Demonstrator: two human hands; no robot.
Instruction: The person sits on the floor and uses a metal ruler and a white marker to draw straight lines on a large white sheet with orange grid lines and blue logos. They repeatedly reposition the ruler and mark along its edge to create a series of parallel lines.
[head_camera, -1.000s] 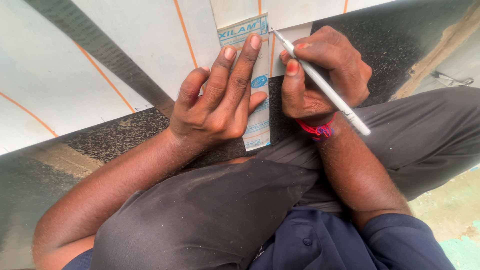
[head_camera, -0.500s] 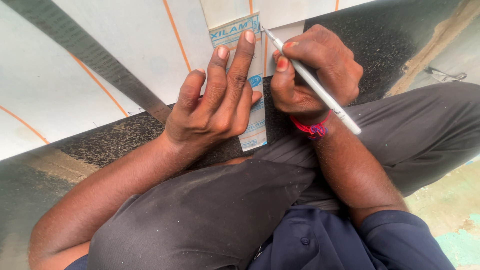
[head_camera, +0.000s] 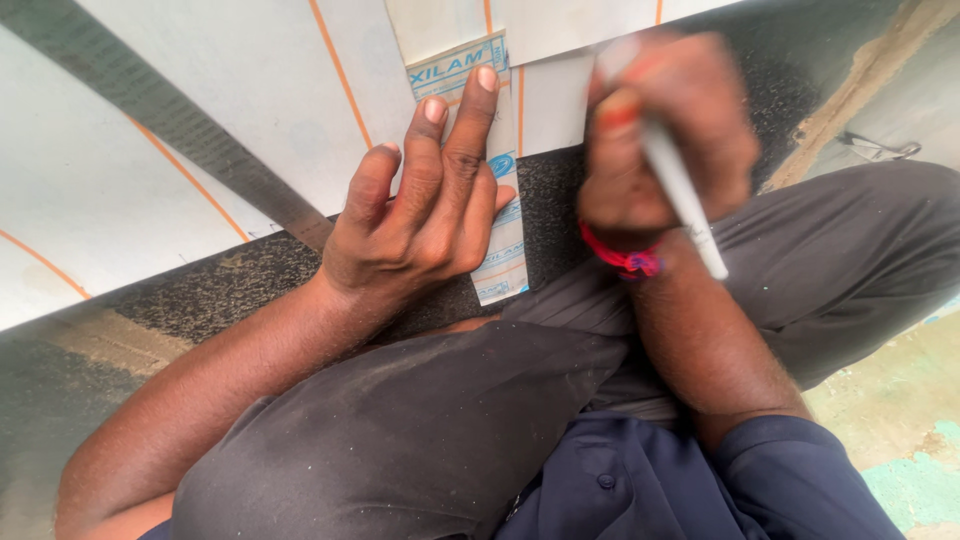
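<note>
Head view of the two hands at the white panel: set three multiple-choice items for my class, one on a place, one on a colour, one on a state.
1. Where does the left hand rest?
A. on the narrow printed strip
B. on the knee
C. in the air

2. What colour is the band on the right wrist?
A. green
B. red
C. white

3. What is the right hand doing?
A. lying open
B. gripping a white pen
C. holding a cup

Answers: 1 A, its fingers lie flat along the strip on the white panel; 2 B, a red band circles the wrist; 3 B, the hand is closed round the pen, though blurred.
</note>
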